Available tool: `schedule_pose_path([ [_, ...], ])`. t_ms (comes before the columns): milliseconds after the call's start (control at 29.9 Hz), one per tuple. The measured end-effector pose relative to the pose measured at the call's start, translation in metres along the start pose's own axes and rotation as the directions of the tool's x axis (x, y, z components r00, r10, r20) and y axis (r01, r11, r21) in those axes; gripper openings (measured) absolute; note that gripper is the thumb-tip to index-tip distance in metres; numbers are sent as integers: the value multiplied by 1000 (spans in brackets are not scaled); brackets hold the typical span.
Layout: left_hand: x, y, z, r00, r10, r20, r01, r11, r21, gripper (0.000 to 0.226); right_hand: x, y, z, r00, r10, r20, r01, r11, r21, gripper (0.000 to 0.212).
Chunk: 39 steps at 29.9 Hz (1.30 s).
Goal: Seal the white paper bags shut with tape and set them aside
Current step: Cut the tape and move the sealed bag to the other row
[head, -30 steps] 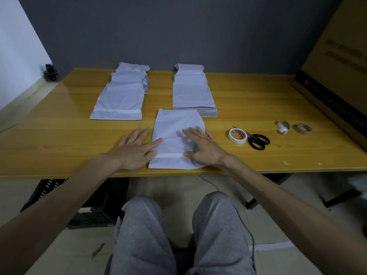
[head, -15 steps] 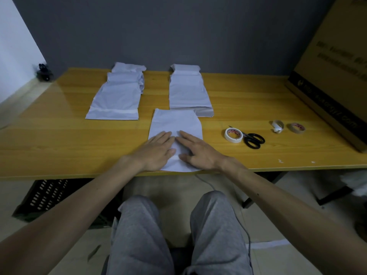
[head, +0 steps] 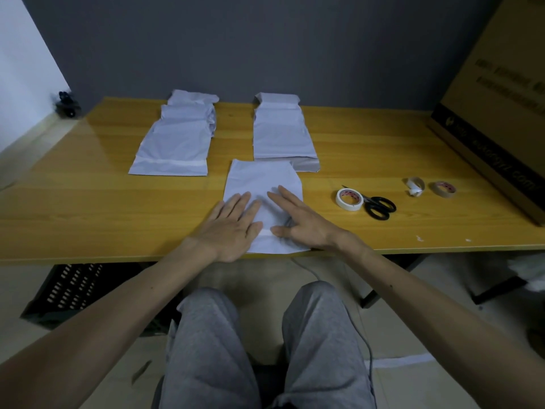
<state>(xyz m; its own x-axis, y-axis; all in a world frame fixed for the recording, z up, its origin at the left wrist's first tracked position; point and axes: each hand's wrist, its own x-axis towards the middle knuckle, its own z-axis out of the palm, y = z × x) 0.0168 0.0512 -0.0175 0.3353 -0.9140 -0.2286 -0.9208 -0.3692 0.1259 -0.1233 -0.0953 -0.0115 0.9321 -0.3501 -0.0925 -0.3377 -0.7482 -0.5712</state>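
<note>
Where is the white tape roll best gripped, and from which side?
Pinch the tape roll across its outer rim, coming from above and from the near left. It lies flat with its hole up, so the rim is free there, while the scissors lie close on its right. The right hand is the nearer one.

Both bare forearms reach forward and angle in toward each other. The left hand lies flat, palm down, fingers straight and close together. The right hand lies flat just beside it, fingers slightly spread, the thumbs nearly meeting.
</note>
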Motion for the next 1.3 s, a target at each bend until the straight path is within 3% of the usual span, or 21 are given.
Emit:
schedule_pose_path([
  [501, -1, 3, -3, 999, -10, 32, 11, 1000, -29, 55, -21, 32, -25, 993, 110, 40, -113, 988, 101, 86],
  [935, 14, 6, -2, 999, -42, 13, 42, 998, -38, 56, -19, 34, -30, 994, 82, -67, -81, 997, 14, 81],
  [1302, 22, 7, -2, 999, -42, -12, 42, 998, -48, 56, -33, 37, -34, 980, 152, -125, -128, 975, 180, 77],
])
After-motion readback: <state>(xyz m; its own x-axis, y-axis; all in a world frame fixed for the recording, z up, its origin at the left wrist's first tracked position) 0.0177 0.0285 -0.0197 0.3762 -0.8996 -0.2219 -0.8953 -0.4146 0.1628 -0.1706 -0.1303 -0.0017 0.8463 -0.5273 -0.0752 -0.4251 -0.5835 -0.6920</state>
